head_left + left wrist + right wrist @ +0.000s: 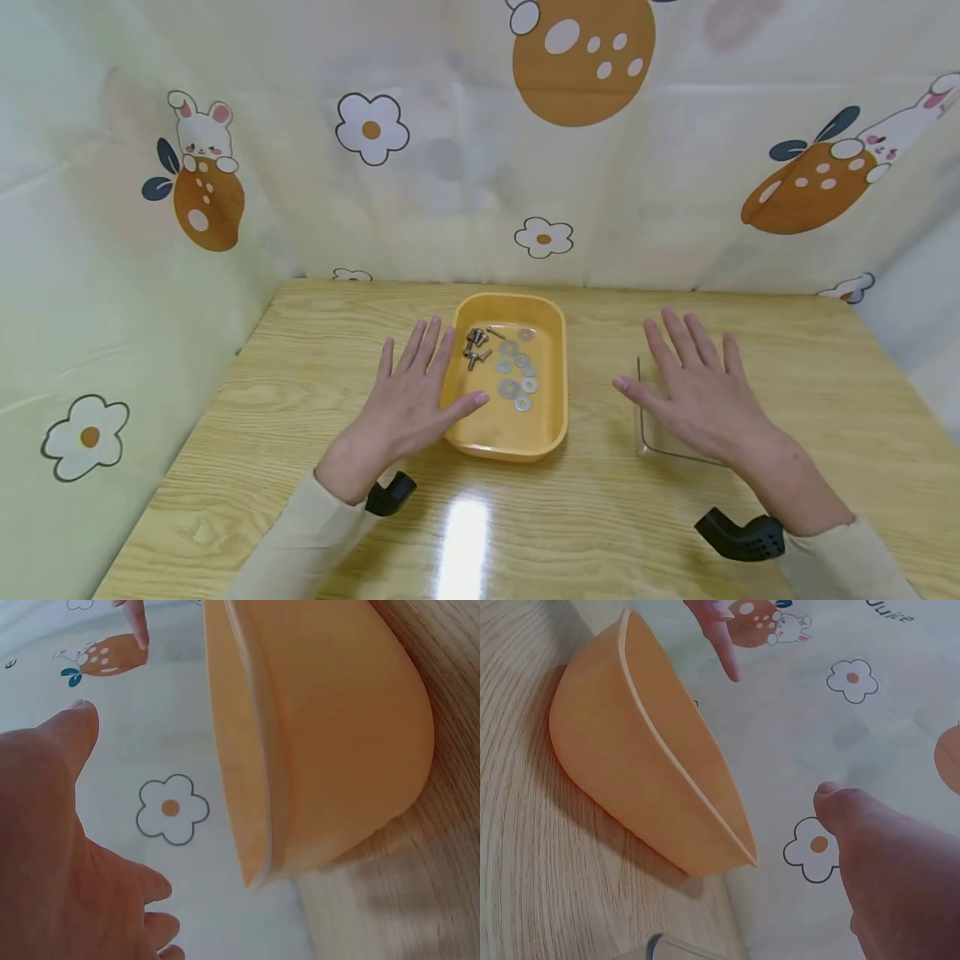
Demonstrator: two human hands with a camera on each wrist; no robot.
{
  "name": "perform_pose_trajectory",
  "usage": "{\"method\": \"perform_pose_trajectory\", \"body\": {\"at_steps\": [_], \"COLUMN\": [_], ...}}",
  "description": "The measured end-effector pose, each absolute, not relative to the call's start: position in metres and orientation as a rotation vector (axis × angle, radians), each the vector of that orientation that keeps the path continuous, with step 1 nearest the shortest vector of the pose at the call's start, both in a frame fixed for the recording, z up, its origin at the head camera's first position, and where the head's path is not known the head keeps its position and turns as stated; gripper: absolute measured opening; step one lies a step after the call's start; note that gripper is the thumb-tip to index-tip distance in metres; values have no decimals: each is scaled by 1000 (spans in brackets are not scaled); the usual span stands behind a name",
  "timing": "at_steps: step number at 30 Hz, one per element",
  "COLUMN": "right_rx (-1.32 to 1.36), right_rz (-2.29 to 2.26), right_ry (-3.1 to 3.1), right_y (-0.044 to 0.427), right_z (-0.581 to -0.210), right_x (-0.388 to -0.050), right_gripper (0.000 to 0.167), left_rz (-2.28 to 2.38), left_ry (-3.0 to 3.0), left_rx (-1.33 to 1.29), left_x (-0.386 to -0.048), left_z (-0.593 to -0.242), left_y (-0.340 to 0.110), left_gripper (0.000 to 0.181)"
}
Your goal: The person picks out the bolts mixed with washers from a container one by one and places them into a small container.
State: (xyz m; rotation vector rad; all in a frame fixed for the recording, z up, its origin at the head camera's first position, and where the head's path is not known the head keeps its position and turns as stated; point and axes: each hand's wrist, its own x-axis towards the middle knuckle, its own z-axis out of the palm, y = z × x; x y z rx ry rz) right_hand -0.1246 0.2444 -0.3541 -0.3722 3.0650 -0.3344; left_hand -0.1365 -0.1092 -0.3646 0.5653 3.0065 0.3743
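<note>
Yellow tray point(487, 429) with screws point(478, 337) and washers point(528, 372), clear container point(663, 437) nearby, outspread hands point(405, 408) point(705, 400) in front of both

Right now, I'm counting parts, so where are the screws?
In the head view, the screws lie in the far, left-hand part of the yellow tray, beside the washers.

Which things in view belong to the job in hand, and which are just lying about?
Likely the job's, being nearest the hands:
tray, by the left hand
screws, in the tray
washers, in the tray
clear box, below the right hand

Apparently just surroundings:
table
curtain
black wrist pieces
</note>
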Motion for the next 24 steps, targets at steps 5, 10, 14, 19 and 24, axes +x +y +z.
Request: {"method": "perform_pose_trajectory", "body": {"at_steps": [5,10,14,19,24], "right_rx": [-380,-410,-442,-427,-427], "right_rz": [-358,-405,-485,-677,-862], "right_ry": [3058,3047,3004,2917,2854], "right_y": [238,231,227,218,207], "right_z": [-356,-355,-350,-346,-338], "right_x": [-123,-127,-132,-141,-150], "right_gripper": [91,89,86,82,76], "left_rz": [393,461,464,462,518], "left_ry": [2985,2945,2945,2932,2897], "left_rx": [583,608,606,621,636], "left_x": [-134,-132,-133,-134,-133], "left_z": [-368,-372,-374,-381,-387], "left_y": [-111,-112,-112,-113,-111], "left_gripper": [95,96,97,103,113]}}
